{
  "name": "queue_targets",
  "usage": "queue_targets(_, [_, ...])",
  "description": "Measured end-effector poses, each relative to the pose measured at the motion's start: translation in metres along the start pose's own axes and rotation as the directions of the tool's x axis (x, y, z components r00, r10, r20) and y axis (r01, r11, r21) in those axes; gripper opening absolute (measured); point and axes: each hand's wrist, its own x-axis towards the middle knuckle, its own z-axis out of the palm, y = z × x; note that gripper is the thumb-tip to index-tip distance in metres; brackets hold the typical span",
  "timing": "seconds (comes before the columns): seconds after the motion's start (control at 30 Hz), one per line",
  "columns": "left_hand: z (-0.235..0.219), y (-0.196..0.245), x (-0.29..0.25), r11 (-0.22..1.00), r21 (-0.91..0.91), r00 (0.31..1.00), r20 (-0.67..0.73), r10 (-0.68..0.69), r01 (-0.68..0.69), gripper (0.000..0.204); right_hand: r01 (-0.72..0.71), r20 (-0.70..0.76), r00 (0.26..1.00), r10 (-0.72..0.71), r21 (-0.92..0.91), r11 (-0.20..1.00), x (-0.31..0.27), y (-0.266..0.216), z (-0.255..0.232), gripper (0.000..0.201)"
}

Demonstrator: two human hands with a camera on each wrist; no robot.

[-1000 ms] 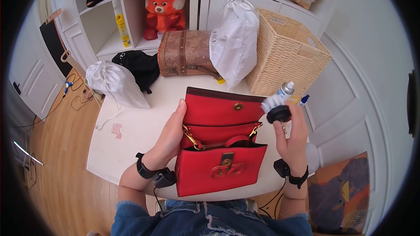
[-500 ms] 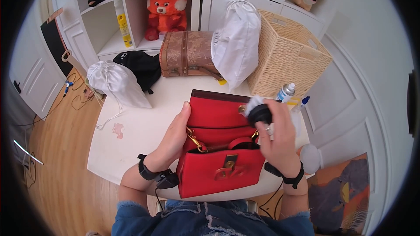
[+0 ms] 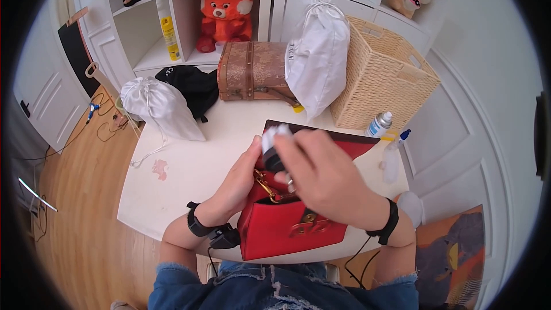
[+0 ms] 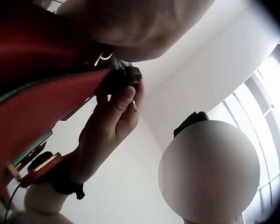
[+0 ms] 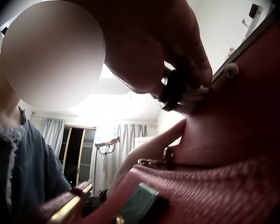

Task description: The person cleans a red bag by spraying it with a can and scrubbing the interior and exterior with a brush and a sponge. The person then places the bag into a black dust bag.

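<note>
A red handbag (image 3: 287, 234) stands with its flap raised, gold strap clips (image 3: 265, 186) and a clasp on its front. My left hand (image 3: 236, 178) holds the left edge of the flap. In my right hand (image 3: 330, 178) is a small brush (image 3: 273, 159) with a round black handle and white bristles. Its bristles are at the flap's upper left, close to my left fingertips. The right forearm and hand cover much of the flap in the head view. In the right wrist view the brush (image 5: 172, 91) lies against the red leather.
Behind the bag stand a white drawstring bag (image 3: 318, 60), a brown trunk (image 3: 252, 72) and a wicker basket (image 3: 384, 74). A spray can (image 3: 379, 124) and a clear bottle (image 3: 392, 163) are at the right. Another white pouch (image 3: 158, 106) and a black cloth bag (image 3: 192, 89) lie left.
My right hand has carried the brush leftward, from beside the bag's right edge across the raised flap to its left side. My left hand keeps its hold on the flap.
</note>
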Motion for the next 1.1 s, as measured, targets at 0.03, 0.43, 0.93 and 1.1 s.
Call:
queue_targets(0.03, [-0.003,-0.001,0.0,0.999,0.044,0.999,-0.024,-0.023,0.024,0.056,0.047,0.059,0.997,-0.047,-0.008,0.999,-0.001,-0.005,0.003,0.046])
queue_targets(0.43, [-0.001,0.008,-0.004,0.991,-0.115,0.995,0.089,-0.054,0.064,0.049,0.023,0.239,0.971,-0.03,0.03,0.999,-0.014,-0.016,0.003,0.05])
queue_targets(0.93, [0.0,0.005,0.001,0.998,-0.055,0.996,0.086,0.017,-0.012,0.049,-0.07,0.363,0.93,0.052,0.035,0.997,-0.041,-0.009,-0.014,0.046])
queue_targets(1.1, [0.003,0.009,-0.001,0.998,-0.057,0.998,0.054,0.02,-0.016,0.053,-0.314,0.461,0.827,0.323,-0.098,0.944,-0.066,0.002,-0.037,0.044])
